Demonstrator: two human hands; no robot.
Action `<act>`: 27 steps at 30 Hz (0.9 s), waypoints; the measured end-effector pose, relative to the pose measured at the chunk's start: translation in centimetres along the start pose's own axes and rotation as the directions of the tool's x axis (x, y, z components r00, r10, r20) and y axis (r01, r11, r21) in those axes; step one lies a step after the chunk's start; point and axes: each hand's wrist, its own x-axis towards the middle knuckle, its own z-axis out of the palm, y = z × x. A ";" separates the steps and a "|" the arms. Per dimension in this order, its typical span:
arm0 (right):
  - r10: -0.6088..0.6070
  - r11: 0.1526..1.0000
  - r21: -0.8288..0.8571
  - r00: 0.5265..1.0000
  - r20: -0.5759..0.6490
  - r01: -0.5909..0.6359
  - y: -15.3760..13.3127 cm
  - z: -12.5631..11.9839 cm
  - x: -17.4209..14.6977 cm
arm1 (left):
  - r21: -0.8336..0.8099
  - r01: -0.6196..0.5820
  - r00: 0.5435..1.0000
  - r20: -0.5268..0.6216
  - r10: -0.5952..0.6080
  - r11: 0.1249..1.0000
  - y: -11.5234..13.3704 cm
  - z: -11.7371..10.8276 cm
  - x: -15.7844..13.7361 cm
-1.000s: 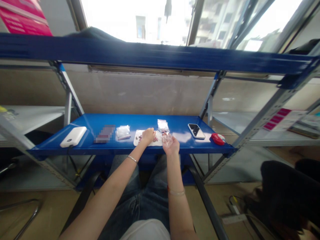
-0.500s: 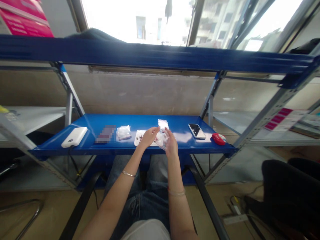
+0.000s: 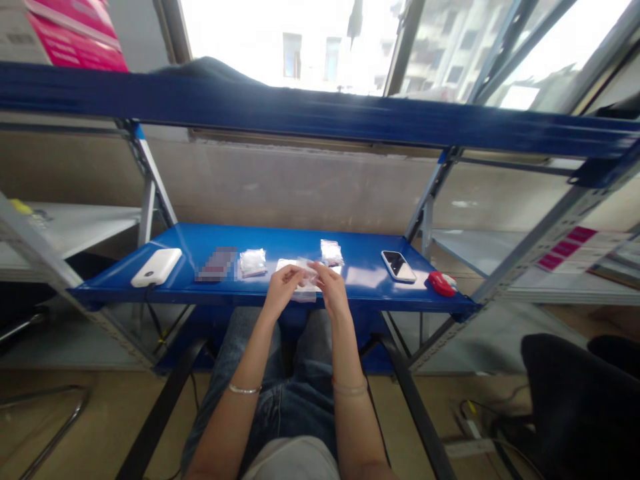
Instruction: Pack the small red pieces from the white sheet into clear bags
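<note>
Over the front middle of the blue shelf table, my left hand (image 3: 284,287) and my right hand (image 3: 330,285) pinch a small clear plastic bag (image 3: 306,293) between them, one at each side. Whether anything lies inside the bag is too blurred to tell. Beneath the hands a white tray (image 3: 285,264) shows only in part; the bag and fingers cover most of it. Just behind my right hand lies a stack of small clear bags (image 3: 331,252). Another bundle of bags (image 3: 253,263) rests to the left of my left hand.
A white power bank (image 3: 157,267) with a cable stands at the table's left, beside a blurred-out flat item (image 3: 217,265). On the right are a phone (image 3: 399,266) and a red-and-white object (image 3: 443,284). A blue shelf beam (image 3: 320,113) crosses above; metal posts flank the table.
My hands have come together over the tray, with the bag now stretched between both of them. Before, the bag was at my right hand and small dark pieces showed on the tray. The view shifted slightly.
</note>
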 end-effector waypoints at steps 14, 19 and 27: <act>-0.102 0.981 -0.161 0.993 0.060 0.111 -0.6 0.7 -0.5 | 0.036 -0.086 0.985 -0.146 0.090 0.996 1.1 -1.0 -0.4; -0.171 0.964 -0.206 0.985 0.014 0.171 -0.4 1.0 -0.5 | 0.097 -0.118 0.976 -0.170 0.133 0.988 1.4 -1.0 -0.5; 0.207 0.940 -0.336 0.880 0.428 -0.057 -1.3 0.3 -1.4 | 0.106 -0.168 0.905 -0.378 0.196 0.980 1.2 -2.0 -0.3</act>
